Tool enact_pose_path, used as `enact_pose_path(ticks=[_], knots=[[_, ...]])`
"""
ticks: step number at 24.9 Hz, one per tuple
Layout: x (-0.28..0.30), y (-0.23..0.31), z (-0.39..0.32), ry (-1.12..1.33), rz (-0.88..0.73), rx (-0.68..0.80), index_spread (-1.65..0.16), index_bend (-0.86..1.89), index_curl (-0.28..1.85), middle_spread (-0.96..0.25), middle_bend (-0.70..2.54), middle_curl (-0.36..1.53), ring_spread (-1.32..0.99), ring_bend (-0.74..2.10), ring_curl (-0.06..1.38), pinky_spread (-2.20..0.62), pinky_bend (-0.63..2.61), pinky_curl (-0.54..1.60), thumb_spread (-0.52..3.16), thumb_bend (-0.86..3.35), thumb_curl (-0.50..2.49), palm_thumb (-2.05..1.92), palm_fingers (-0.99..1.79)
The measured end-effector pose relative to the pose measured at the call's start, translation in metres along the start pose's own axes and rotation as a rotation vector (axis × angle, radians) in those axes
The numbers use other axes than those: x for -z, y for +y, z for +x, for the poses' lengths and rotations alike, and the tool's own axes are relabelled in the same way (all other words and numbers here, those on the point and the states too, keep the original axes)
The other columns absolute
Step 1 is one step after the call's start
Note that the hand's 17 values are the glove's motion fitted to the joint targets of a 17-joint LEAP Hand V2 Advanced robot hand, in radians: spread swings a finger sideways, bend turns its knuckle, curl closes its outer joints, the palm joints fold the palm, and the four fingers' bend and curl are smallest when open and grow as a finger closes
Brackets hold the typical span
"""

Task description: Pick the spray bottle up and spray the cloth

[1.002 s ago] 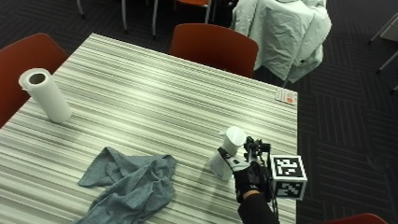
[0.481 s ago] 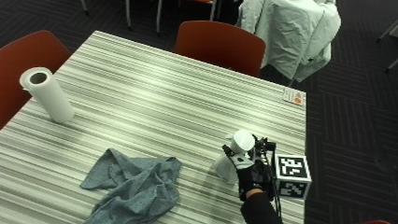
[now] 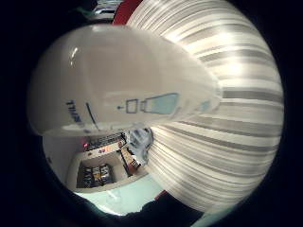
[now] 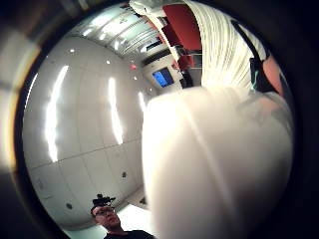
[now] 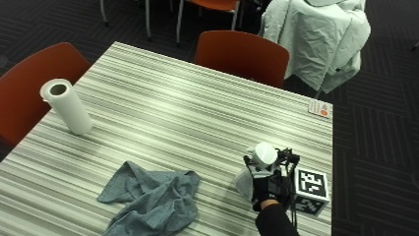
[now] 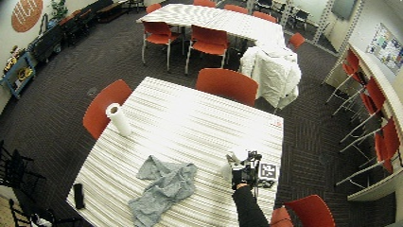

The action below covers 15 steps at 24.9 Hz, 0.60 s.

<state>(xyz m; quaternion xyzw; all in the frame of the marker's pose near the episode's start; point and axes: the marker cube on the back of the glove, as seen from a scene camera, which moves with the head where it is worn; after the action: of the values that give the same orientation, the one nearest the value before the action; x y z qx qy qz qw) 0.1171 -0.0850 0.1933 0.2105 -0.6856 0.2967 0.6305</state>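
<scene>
While my hand grips it, the spray bottle stands near the right edge of the surface, toward the near right corner.

Item: spray bottle. White, upright, head uppermost; body fills both palm views, so it sits close against my palm. Whether its base has left the surface, I cannot tell.

Item: hand. Black-gloved, fingers curled round the bottle's body below the head.

Item: cloth. Grey-blue, crumpled, lying by the near edge, well apart from the bottle, to its left.

Item: paper towel roll. Upright near the left edge; not needed.

Step in hand, by my judgement: the pick-up, grasp made. Next move calls for lifting the bottle, turning its nozzle toward the cloth, bringing it nearer, and getting a finger onto the trigger.
</scene>
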Motion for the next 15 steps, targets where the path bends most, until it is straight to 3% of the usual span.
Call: enact_pose_path(ticks=[15], knots=[[0.002,-0.011,-0.023,0.019,0.059,0.032,-0.18,0.5,0.49,-0.03,0.51,0.5,-0.06,0.45,0.4,0.13,0.09,0.14,0.74,0.02,0.62,1.22,0.67]])
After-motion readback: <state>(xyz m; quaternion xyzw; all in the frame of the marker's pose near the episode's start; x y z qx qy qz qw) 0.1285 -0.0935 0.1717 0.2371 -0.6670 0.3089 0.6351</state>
